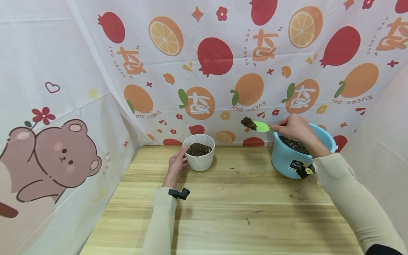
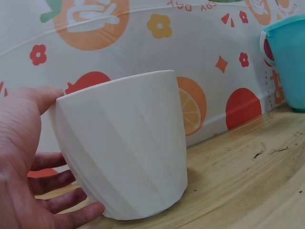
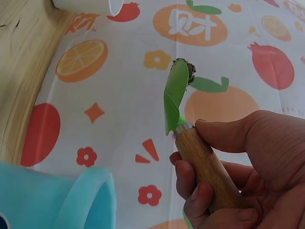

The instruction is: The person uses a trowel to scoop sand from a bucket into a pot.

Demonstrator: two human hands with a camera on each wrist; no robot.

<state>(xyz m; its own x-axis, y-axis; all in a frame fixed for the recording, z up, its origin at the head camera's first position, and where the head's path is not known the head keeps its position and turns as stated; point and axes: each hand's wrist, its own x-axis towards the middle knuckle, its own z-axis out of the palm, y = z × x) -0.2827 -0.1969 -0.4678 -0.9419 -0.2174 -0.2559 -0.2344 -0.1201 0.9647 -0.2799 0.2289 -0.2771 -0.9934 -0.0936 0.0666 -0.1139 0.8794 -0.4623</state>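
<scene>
On the near side of the white pot [image 1: 200, 163], 2 cream sleeves [image 1: 160, 219], one per arm, 2 black clips [image 1: 180, 193] at the wrists. 1 wood table [image 1: 220, 212] under the pot; bits of dirt [image 1: 248, 221] scattered on it right of the pot, too small to count. 2 hands total, well apart. Left hand [image 1: 177, 166] at the pot's left side, holding it: thumb at the rim, fingers spread along the outer wall. 1 pot, upright, toward the table's back edge; 1 heap of soil [image 1: 199, 149] inside. Right of the pot, raised higher than its rim: right hand [image 1: 296, 127], clamped round the wooden handle [image 3: 202, 164] of 1 trowel [image 1: 262, 126]. Green blade points toward the pot, well apart from it, 1 clump of soil [image 1: 248, 123] on the blade end. Farther right of the pot, 1 blue bucket [image 1: 281, 157], upright on the table, dark soil [image 1: 293, 145] in it, 1 black label [image 1: 295, 165] on the side. Behind the pot, 1 fruit-print cloth [image 1: 223, 85], fruits partly covered, not counted. Left of the pot, 1 pale cloth [image 1: 32, 46], 1 printed bear [image 1: 67, 157], 1 red flower [image 1: 43, 115] by its paw.
</scene>
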